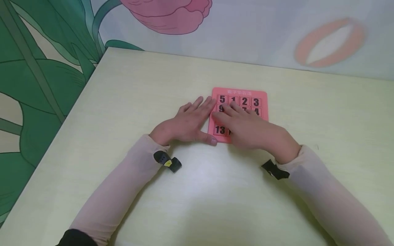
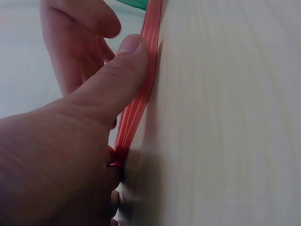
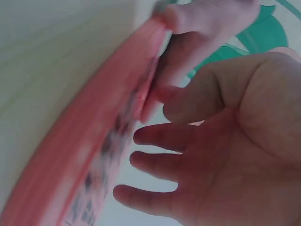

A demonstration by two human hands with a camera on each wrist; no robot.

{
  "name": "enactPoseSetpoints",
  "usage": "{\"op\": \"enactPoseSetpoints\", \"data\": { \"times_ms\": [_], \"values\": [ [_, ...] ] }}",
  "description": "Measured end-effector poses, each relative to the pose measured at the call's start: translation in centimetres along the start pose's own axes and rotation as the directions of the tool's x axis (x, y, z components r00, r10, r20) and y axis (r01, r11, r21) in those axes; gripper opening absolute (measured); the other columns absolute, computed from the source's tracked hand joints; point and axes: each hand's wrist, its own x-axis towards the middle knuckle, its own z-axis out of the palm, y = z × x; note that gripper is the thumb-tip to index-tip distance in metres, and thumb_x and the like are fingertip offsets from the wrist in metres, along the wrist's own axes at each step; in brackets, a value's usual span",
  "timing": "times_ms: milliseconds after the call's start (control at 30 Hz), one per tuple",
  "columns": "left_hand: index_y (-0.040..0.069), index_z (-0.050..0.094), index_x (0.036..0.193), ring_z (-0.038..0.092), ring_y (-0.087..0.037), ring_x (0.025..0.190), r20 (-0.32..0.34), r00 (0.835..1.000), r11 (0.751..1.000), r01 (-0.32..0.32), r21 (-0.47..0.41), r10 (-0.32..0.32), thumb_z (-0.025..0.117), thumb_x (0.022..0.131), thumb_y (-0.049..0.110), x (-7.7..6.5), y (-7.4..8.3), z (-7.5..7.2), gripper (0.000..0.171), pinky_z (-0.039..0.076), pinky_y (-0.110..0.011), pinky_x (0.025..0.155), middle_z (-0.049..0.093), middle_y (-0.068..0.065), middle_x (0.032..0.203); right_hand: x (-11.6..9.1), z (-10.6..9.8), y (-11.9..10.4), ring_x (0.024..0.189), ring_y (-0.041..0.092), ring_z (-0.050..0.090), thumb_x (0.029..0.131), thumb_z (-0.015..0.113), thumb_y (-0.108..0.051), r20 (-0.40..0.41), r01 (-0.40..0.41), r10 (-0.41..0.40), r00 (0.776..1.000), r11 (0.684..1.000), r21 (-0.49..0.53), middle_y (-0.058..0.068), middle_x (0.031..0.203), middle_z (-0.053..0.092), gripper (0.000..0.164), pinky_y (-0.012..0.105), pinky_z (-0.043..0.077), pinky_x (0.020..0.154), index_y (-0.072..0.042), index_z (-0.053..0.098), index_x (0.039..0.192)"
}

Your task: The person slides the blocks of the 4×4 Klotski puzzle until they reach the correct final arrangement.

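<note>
A pink number sliding puzzle (image 1: 240, 91) lies flat on the table, its top row reading 5, 1, 2, 3. My left hand (image 1: 192, 123) rests against its left side with the fingers stretched out, and the thumb touches the near left corner. In the left wrist view that thumb (image 2: 124, 63) presses on the puzzle's pink edge (image 2: 134, 115). My right hand (image 1: 249, 128) is over the tiles with its fingers extended, hiding the middle and lower right of the board. In the right wrist view its fingers (image 3: 155, 165) point toward the number face, which is blurred.
The pale wooden table (image 1: 184, 201) extends around the puzzle on all sides. Behind it stands a wall (image 1: 246, 37) painted with a pink flower and green leaves. Black straps (image 1: 275, 170) are on both sleeve cuffs.
</note>
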Motion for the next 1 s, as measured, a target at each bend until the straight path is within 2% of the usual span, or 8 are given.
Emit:
{"op": "enactPoseSetpoints", "data": {
  "times_ms": [133, 267, 400, 500, 567, 733, 933, 1000],
  "values": [
    [0.015, -0.007, 0.163, -0.018, -0.022, 0.152, -0.002, 1.0, 1.0, 0.004, 0.001, -0.004, 0.066, 0.083, 0.072, 0.1, 0.0, 0.0, 0.122, -0.003, -0.05, 0.12, -0.012, -0.001, 0.169, -0.1, -0.1, -0.3, 0.151, 0.043, 0.008, 0.099, 0.054, -0.009, 0.051, -0.021, 0.022, 0.998, 0.999, -0.028, 0.018, 0.166, 0.018, 0.071, 0.071, 0.015, 0.112, -0.022, 0.024, 0.163],
    [0.015, -0.007, 0.163, -0.019, -0.022, 0.152, -0.002, 1.0, 1.0, 0.008, -0.006, -0.008, 0.067, 0.083, 0.07, 0.1, 0.1, 0.0, 0.122, -0.004, -0.05, 0.12, -0.012, -0.001, 0.169, -1.1, -0.6, -0.7, 0.15, 0.043, 0.015, 0.099, 0.052, -0.006, 0.065, 0.022, -0.024, 0.998, 1.0, 0.022, 0.015, 0.162, 0.032, 0.063, 0.072, 0.015, 0.111, -0.021, 0.038, 0.158],
    [0.015, -0.006, 0.163, -0.018, -0.022, 0.152, -0.004, 1.0, 1.0, 0.011, -0.006, -0.011, 0.068, 0.083, 0.07, 0.1, 0.2, 0.0, 0.122, -0.003, -0.05, 0.121, -0.012, -0.001, 0.169, -0.7, -0.9, -0.4, 0.148, 0.042, 0.023, 0.097, 0.054, -0.005, -0.032, 0.039, -0.038, 0.999, 0.999, 0.036, 0.018, 0.158, 0.038, 0.042, 0.072, 0.022, 0.11, -0.011, 0.058, 0.138],
    [0.015, -0.006, 0.163, -0.017, -0.023, 0.152, -0.005, 1.0, 1.0, 0.015, -0.001, -0.015, 0.068, 0.083, 0.071, 0.1, 0.1, 0.0, 0.122, -0.002, -0.05, 0.121, -0.011, -0.001, 0.169, 0.6, -0.7, 0.1, 0.15, 0.04, 0.017, 0.096, 0.05, -0.001, -0.075, 0.004, -0.002, 0.997, 1.0, 0.028, 0.021, 0.161, 0.029, 0.023, 0.07, 0.023, 0.11, -0.006, 0.058, 0.116],
    [0.015, -0.006, 0.163, -0.017, -0.023, 0.152, -0.004, 1.0, 1.0, 0.016, 0.004, -0.016, 0.067, 0.083, 0.071, 0.1, 0.1, 0.1, 0.122, -0.001, -0.05, 0.12, -0.011, 0.0, 0.169, 1.4, -0.5, 0.4, 0.151, 0.039, 0.011, 0.096, 0.047, -0.001, -0.067, -0.024, 0.026, 0.997, 0.999, 0.035, 0.02, 0.163, 0.024, 0.017, 0.069, 0.02, 0.112, -0.006, 0.054, 0.111],
    [0.016, -0.007, 0.163, -0.018, -0.022, 0.152, -0.003, 1.0, 1.0, 0.019, 0.005, -0.019, 0.067, 0.083, 0.071, 0.0, 0.0, 0.2, 0.122, -0.002, -0.05, 0.121, -0.012, 0.0, 0.169, 2.1, -0.3, 0.2, 0.152, 0.039, 0.005, 0.097, 0.049, -0.004, -0.003, -0.044, 0.044, 0.999, 0.999, 0.022, 0.021, 0.164, 0.02, 0.02, 0.068, 0.016, 0.113, -0.007, 0.055, 0.115],
    [0.014, -0.007, 0.162, -0.019, -0.022, 0.152, 0.002, 1.0, 1.0, 0.013, 0.014, -0.013, 0.066, 0.083, 0.072, 0.0, 0.1, 0.1, 0.122, -0.003, -0.049, 0.121, -0.013, 0.0, 0.168, 0.5, -0.9, -0.5, 0.15, 0.042, 0.015, 0.096, 0.055, -0.004, 0.051, 0.018, -0.022, 0.998, 0.997, 0.072, 0.022, 0.156, 0.038, 0.008, 0.069, 0.021, 0.112, -0.012, 0.057, 0.097],
    [0.015, -0.006, 0.163, -0.018, -0.022, 0.152, 0.001, 1.0, 1.0, 0.012, 0.012, -0.012, 0.067, 0.083, 0.071, 0.1, 0.1, 0.1, 0.122, -0.002, -0.049, 0.121, -0.012, 0.0, 0.169, 0.2, -1.1, -0.4, 0.15, 0.043, 0.015, 0.096, 0.053, -0.005, 0.033, -0.009, 0.007, 0.999, 0.997, 0.073, 0.025, 0.157, 0.035, 0.011, 0.069, 0.021, 0.112, -0.008, 0.058, 0.105]
  ]
}}
